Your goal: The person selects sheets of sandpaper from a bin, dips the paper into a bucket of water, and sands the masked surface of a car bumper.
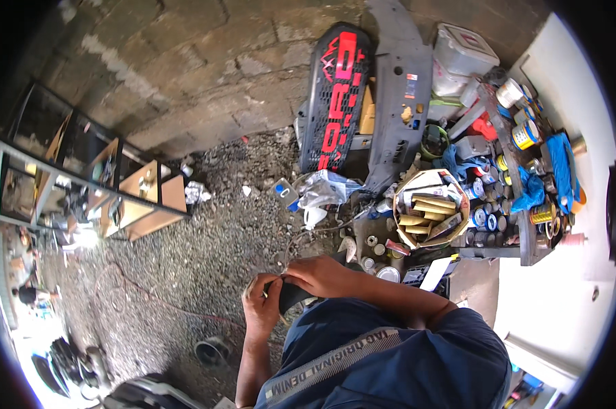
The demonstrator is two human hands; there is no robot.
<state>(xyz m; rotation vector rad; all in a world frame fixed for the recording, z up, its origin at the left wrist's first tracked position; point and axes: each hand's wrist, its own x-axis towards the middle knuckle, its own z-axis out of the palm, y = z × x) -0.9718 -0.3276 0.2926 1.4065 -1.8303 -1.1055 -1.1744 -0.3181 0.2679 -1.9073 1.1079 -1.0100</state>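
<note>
My left hand [261,305] and my right hand [319,276] meet in front of my body, fingers pinched together at nearly the same spot. Whatever small thing they grip between the fingertips is too small to name. A dark, flat piece [291,295] shows just below the fingers, partly covered by my right hand; whether either hand holds it cannot be made out. Beside my left palm, a thin tan strip [283,318] pokes out.
A black grille with red lettering [335,102] and a grey bumper panel [398,95] lean on the block wall. An octagonal box [407,194] holds cardboard tubes. Paint cans [524,134] crowd a shelf at right. A metal rack [83,184] stands left; a bucket [212,351] sits on gravel.
</note>
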